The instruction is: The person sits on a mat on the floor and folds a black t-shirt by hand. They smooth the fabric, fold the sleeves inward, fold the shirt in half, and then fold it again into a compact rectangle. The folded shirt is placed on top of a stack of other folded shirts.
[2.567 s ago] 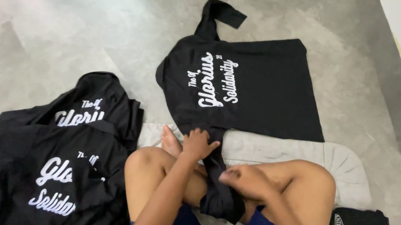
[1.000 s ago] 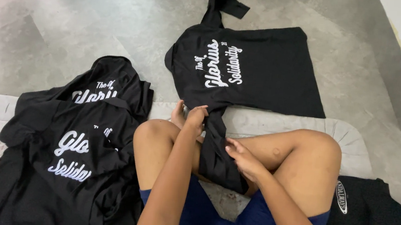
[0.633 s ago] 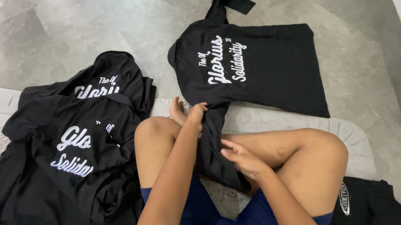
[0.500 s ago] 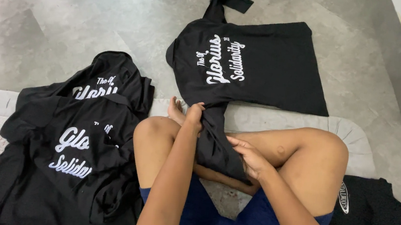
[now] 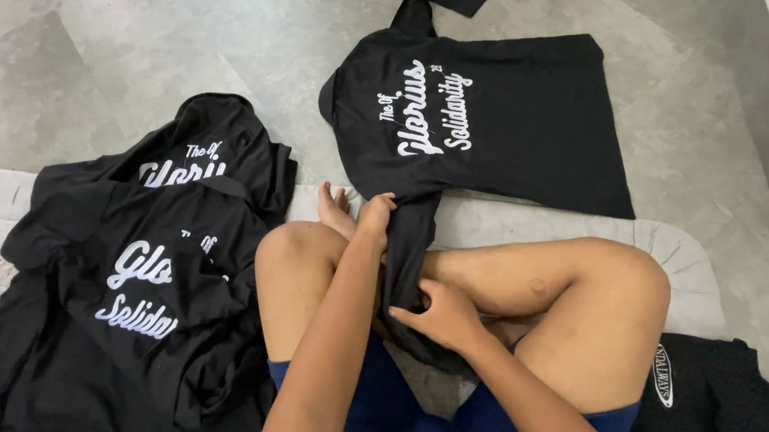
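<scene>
Both hands [image 5: 375, 217] grip blk shirt [image 5: 501, 123] sleeve, apparently.

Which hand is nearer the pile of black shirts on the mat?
Left. The left hand grips the sleeve of the spread black shirt, just right of the pile of black shirts. The right hand holds the sleeve lower down, farther right.

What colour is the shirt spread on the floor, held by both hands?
Black with white lettering; the head view shows the shirt clearly.

Black shirt [image 5: 501, 123] with white script lettering: spread flat on the floor before you, one sleeve drawn over your legs.
</scene>
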